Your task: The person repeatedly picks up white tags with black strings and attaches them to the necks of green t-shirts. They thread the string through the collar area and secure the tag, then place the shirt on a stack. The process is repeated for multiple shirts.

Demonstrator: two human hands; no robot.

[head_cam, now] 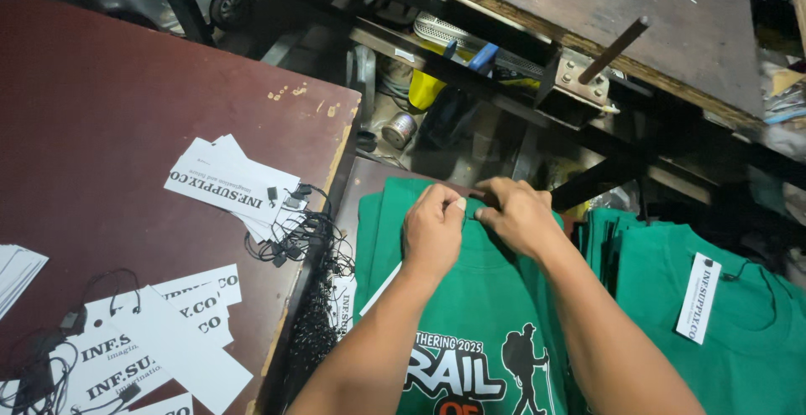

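Note:
A green printed t-shirt (470,323) lies on top of a stack of green shirts in front of me. My left hand (432,230) and my right hand (516,214) meet at its collar, fingers pinched on the fabric at the neck. A white card tag (378,291) peeks out under my left wrist. What the fingertips hold between them is hidden.
A dark red table (109,121) at left carries white card tags (227,182), more tags (159,339) and a tangle of black strings (298,239). At right lies another green shirt (739,331) with a white tag (697,297). A wooden board with a peg (613,50) stands behind.

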